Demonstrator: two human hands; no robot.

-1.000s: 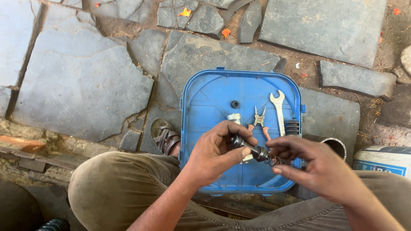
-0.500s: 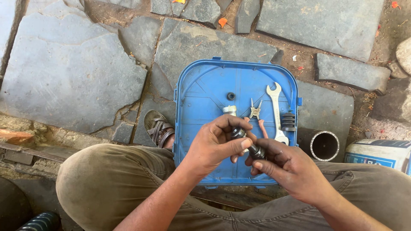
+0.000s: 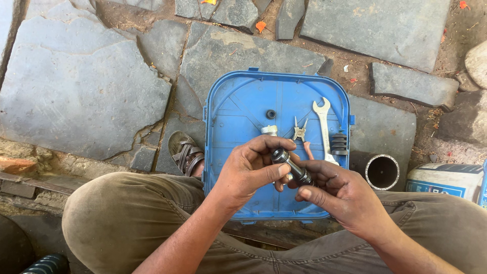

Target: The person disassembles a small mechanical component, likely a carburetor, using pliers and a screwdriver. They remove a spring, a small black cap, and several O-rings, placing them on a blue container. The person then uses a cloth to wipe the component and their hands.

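Both hands meet over a blue plastic tray on the stone ground. My left hand pinches the upper end of a small dark metal piston rod with rubber rings. My right hand grips its lower end from the right. On the tray lie an open-ended spanner, small pliers with reddish handles, a black ribbed rubber boot, a small black ring and a pale cylindrical piece, partly hidden by my fingers.
My knees in brown trousers frame the tray, and a sandalled foot rests at its left edge. A short grey pipe lies right of the tray, next to a white and blue container. Uneven stone slabs surround everything.
The hands have shifted slightly left and closer together on the rod. The camera has moved, so the tray sits more centred.
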